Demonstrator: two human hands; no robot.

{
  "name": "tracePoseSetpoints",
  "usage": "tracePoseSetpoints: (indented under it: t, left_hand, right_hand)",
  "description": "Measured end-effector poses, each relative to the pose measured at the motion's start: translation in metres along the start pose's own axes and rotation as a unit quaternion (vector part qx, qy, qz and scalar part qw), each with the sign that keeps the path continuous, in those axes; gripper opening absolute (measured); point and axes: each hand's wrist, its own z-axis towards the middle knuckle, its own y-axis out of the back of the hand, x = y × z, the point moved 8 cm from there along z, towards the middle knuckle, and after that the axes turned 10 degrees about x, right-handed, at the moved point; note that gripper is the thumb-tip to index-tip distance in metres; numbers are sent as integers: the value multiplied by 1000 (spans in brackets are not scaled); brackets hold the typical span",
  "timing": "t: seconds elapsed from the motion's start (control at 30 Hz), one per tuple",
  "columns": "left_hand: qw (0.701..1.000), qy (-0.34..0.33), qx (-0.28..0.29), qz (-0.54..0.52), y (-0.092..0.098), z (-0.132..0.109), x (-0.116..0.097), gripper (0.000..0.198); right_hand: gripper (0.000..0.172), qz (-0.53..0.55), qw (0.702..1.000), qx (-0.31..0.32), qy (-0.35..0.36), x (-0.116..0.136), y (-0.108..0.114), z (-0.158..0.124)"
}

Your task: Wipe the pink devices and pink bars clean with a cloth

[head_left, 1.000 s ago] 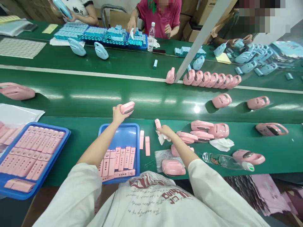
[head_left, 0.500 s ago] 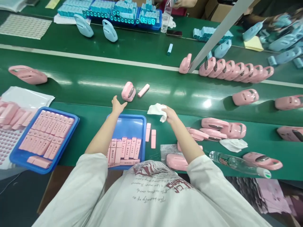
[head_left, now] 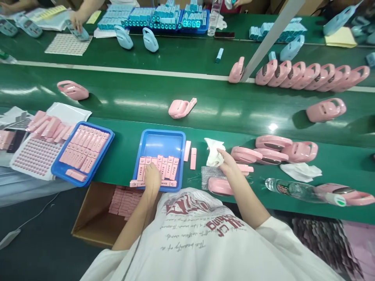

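My left hand (head_left: 152, 177) is down in a blue tray (head_left: 164, 136), its fingers closed over one of the pink rectangular sticks (head_left: 168, 168) standing there in a row. The fingertips are partly hidden. My right hand (head_left: 227, 160) pinches a crumpled white cloth (head_left: 214, 152) above the table. To the left of that cloth, two loose pink sticks (head_left: 193, 158) lie beside the tray. Farther out, a pink loop-handled device (head_left: 177, 109) rests on the green belt, with a pink stick (head_left: 191, 104) touching or very near it.
A second blue tray (head_left: 98, 168) of pink sticks stands at left. Pink devices (head_left: 246, 154), another white cloth (head_left: 301, 171) and a plastic bottle (head_left: 301, 190) lie at right. A grey post (head_left: 272, 39) rises beyond the belt. Another person's hand (head_left: 77, 19) touches a blue device.
My left hand has moved from beside the pink device back into the tray. My right hand still holds the cloth, drawn nearer. The device now looks turned.
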Motion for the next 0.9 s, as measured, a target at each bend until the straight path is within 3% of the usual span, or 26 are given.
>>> tracePoseSetpoints:
  t: [0.23, 0.43, 0.63, 0.73, 0.8, 0.87, 0.9]
  left_hand:
    - [999, 21, -38, -25, 5, 12, -3, 31]
    - [996, 30, -37, -69, 17, 16, 0, 24]
    - [981, -57, -4, -186, 48, 8, -13, 30]
    - [932, -116, 54, -340, 57, -9, -41, 41]
    - [852, -131, 127, -492, 52, -25, -69, 51]
    - [786, -127, 194, -573, 44, -42, -98, 58]
    - [774, -125, 206, -585, 41, -48, -109, 58]
  right_hand:
    - [12, 5, 1000, 5, -4, -6, 3, -17]
    - [17, 0, 999, 31, 5, -9, 1, -34]
    - [13, -50, 992, 26, 114, -3, -12, -48]
    - [9, -101, 977, 28, 185, -1, -33, -61]
    - [15, -144, 965, 48, 213, -4, -54, -71]
    - [17, -249, 923, 104, 275, -6, -84, -85]
    - [19, -326, 876, 144, 325, -8, -101, -94]
